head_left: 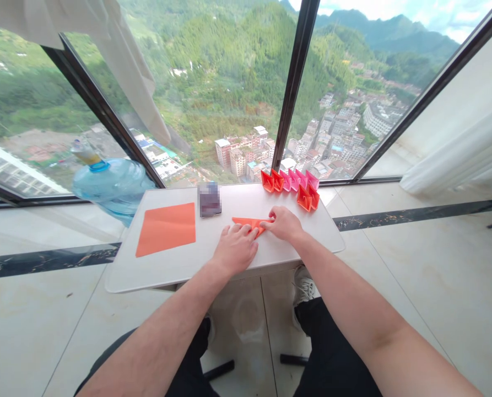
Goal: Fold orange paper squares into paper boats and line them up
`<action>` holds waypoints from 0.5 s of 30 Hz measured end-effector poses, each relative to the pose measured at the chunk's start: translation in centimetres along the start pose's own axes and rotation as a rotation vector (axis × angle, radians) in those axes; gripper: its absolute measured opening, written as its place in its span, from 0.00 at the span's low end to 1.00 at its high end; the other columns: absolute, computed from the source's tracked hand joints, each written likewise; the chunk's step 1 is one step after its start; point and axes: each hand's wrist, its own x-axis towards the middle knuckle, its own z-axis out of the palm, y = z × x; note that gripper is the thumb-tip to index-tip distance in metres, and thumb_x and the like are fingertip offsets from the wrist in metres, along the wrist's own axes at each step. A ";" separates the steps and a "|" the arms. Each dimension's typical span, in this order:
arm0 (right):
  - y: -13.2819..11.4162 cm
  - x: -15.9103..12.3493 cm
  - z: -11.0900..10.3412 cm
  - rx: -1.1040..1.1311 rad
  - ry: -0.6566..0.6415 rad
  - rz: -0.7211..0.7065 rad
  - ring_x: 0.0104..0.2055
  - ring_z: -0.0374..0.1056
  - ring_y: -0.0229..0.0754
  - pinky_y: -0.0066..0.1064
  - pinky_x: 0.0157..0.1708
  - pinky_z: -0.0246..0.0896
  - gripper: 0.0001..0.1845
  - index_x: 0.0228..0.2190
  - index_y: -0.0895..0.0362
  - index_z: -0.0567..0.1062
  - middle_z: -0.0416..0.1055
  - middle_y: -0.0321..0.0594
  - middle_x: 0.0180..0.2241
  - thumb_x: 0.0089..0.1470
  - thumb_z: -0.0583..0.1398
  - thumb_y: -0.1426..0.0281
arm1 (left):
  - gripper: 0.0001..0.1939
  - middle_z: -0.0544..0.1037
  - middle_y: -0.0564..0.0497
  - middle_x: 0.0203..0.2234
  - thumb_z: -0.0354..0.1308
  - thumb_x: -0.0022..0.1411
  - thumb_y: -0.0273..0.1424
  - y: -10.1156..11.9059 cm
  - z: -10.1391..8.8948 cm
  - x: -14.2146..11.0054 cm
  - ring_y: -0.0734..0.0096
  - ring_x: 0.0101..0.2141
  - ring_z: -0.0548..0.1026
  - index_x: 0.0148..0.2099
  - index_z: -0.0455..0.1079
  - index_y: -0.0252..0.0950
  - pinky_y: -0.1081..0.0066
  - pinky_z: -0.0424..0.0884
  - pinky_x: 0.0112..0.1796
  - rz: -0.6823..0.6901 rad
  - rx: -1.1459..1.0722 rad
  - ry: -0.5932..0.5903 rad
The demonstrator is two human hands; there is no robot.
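Observation:
A small piece of folded orange paper [242, 221] lies near the front middle of the white table, its long edge toward the window and a point toward me. My left hand [236, 247] rests on it from the left, fingers stretched out and lying over the paper. At its right end, my right hand [286, 223] pinches the paper between thumb and curled fingers. Part of the fold is hidden under my fingers. Beyond my right hand stand finished folded shapes, red-orange ones [307, 197] in front and pink ones [298, 179] in the row behind.
A flat sheet of orange paper [167, 229] lies on the left of the white table [163, 273]. A dark, blurred-out flat object [210, 199] sits at the back. Behind the table's left corner lies a large blue water bottle [111, 184]. Windows rise beyond the table.

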 end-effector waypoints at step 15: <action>1.0 0.4 -0.2 0.015 0.025 0.120 0.39 0.71 0.44 0.31 0.36 0.58 0.15 0.36 0.52 0.73 0.76 0.39 0.37 0.51 0.64 0.56 | 0.21 0.75 0.44 0.50 0.47 0.68 0.35 0.2 0.3 -0.1 0.52 0.51 0.68 0.61 0.67 0.42 0.49 0.59 0.54 -0.021 0.004 -0.003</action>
